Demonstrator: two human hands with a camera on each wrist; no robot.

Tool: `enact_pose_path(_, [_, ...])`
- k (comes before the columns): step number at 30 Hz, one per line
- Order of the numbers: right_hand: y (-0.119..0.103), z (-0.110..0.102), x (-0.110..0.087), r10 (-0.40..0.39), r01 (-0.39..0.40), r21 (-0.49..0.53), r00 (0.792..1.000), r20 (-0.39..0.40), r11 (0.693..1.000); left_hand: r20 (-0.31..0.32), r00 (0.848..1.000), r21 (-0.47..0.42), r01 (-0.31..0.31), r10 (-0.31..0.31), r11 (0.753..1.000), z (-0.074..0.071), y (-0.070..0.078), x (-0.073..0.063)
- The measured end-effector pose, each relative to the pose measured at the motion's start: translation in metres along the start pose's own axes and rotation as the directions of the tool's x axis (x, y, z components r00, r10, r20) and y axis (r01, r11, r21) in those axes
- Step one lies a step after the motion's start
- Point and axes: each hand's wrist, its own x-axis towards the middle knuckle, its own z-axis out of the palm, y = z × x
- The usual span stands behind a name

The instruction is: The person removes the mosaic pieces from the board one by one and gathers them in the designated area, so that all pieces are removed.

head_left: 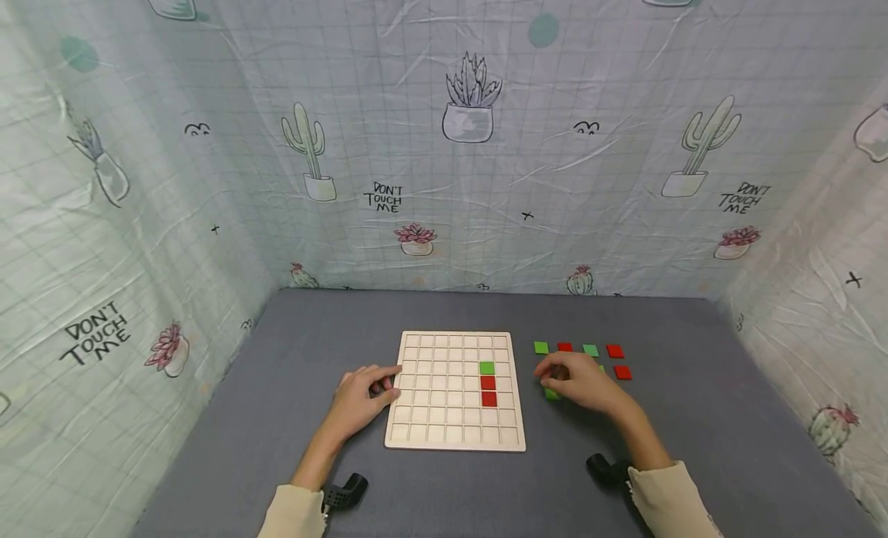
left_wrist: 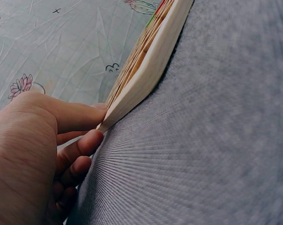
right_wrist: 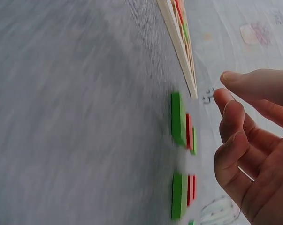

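A square wooden grid board (head_left: 444, 403) lies flat on the table. It bears a green tile (head_left: 487, 368) with two red tiles (head_left: 489, 383) below it in one column. My left hand (head_left: 357, 403) grips the board's left edge; in the left wrist view thumb and a fingertip meet at the pale rim (left_wrist: 146, 77). Right of the board, my right hand (head_left: 579, 380) hovers over loose tiles, fingers loosely bent. A gap shows between its thumb and index finger in the right wrist view, with nothing held. Beneath it a green tile (head_left: 551, 395) is partly covered.
Loose tiles lie in rows at the right, among them a green tile (head_left: 541, 348) and a red tile (head_left: 622, 373); the right hand hides some. A printed cloth (head_left: 472, 176) hangs behind and beside the grey table (head_left: 312, 330). Black wrist cameras (head_left: 344, 492) sit at both wrists.
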Motion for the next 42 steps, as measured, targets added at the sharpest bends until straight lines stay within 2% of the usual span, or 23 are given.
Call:
enact_pose_path(5, [-0.011, 0.007, 0.017, -0.019, 0.019, -0.037, 1.000, 0.003, 0.999, -0.006, 1.000, 0.004, -0.003, 0.003, 1.000, 0.001, 0.000, 0.001])
enact_pose_path(14, [-0.030, 0.018, 0.051, -0.041, 0.045, -0.084, 0.998, 0.053, 0.995, -0.016, 1.000, 0.008, -0.008, 0.008, 1.000, 0.002, -0.001, 0.002])
enact_pose_path(21, [-0.036, 0.030, 0.071, -0.009, 0.022, -0.112, 0.994, 0.109, 0.993, -0.008, 1.000, 0.005, 0.001, -0.001, 1.000, 0.002, 0.000, 0.001])
enact_pose_path(27, [-0.038, 0.037, 0.080, -0.026, 0.045, -0.140, 0.990, 0.137, 0.989, -0.010, 1.000, 0.002, -0.003, 0.003, 1.000, 0.002, 0.000, 0.001])
enact_pose_path(35, [-0.041, 0.042, 0.085, 0.019, 0.013, -0.186, 0.986, 0.167, 0.982, 0.005, 1.000, -0.010, 0.006, -0.006, 1.000, 0.003, -0.001, -0.001])
enact_pose_path(42, [-0.043, 0.043, 0.089, 0.036, -0.004, -0.172, 0.983, 0.181, 0.985, -0.010, 1.000, 0.000, 0.001, -0.001, 1.000, 0.003, -0.003, -0.002])
